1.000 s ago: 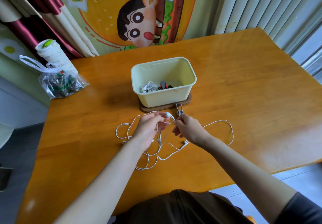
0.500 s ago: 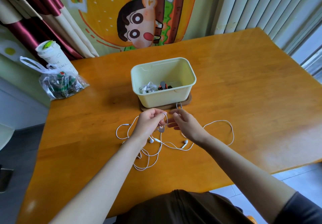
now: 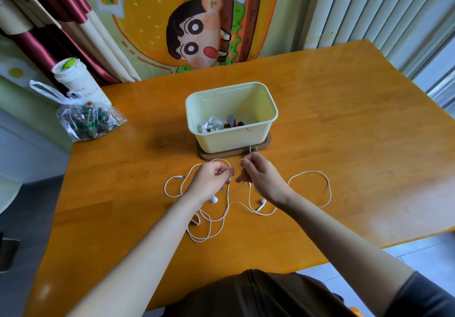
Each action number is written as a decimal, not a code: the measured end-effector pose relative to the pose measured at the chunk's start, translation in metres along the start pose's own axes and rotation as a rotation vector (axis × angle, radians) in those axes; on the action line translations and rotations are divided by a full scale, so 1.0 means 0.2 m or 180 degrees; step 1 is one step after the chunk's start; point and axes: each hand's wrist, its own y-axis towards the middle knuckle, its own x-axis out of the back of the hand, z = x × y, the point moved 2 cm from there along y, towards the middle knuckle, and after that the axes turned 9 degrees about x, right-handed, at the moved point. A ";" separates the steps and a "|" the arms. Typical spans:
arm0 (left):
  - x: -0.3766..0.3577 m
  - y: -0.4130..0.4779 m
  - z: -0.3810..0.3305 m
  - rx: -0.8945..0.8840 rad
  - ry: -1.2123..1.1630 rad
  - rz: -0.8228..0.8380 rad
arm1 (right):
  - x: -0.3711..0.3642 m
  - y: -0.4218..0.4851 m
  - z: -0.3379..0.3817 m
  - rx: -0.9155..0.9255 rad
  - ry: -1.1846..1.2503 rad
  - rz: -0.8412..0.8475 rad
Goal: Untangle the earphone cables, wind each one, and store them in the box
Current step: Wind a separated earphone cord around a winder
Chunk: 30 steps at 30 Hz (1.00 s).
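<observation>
Thin white earphone cable (image 3: 307, 171): unwound, lying on the worktop (image 3: 357, 124) just in front of the box. One wide loop runs right and smaller overlapping loops lie nearer the person. Two earbuds (image 3: 262, 202) rest apart, with the jack plug (image 3: 179, 176) at far left. Both hands pinch raised strands.

Pale-yellow rectangular plastic box (image 3: 234, 140): upright, open-topped. It holds a wound white cable bundle (image 3: 209, 125) and a dark item (image 3: 231, 122) (red detail, identity unclear).

Home, likely a dining or living room. Orange wooden table (image 3: 344, 132); cartoon cloth (image 3: 197, 21) hung on the wall behind; dark red satin curtain (image 3: 56, 53) at left; pale vertical blinds (image 3: 369, 8) by a window at right; knotted plastic bag (image 3: 88, 122) of odds and ends; tiled floor (image 3: 418, 255).
</observation>
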 end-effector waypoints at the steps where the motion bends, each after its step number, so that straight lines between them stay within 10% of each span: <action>1: -0.01 0.00 0.00 0.0055 -0.0147 0.0048 | -0.01 0.00 0.00 0.0008 -0.0007 0.0077; 11: -0.03 0.01 -0.02 0.0354 -0.0718 -0.0107 | -0.01 0.02 0.04 0.0065 -0.0119 0.0623; 21: -0.01 0.02 0.04 0.0009 0.0312 0.0211 | 0.01 0.09 0.06 0.0110 -0.0061 -0.0131; 30: -0.01 0.00 -0.01 0.0316 -0.2498 0.0404 | 0.04 0.07 -0.02 0.0135 -0.0231 -0.0060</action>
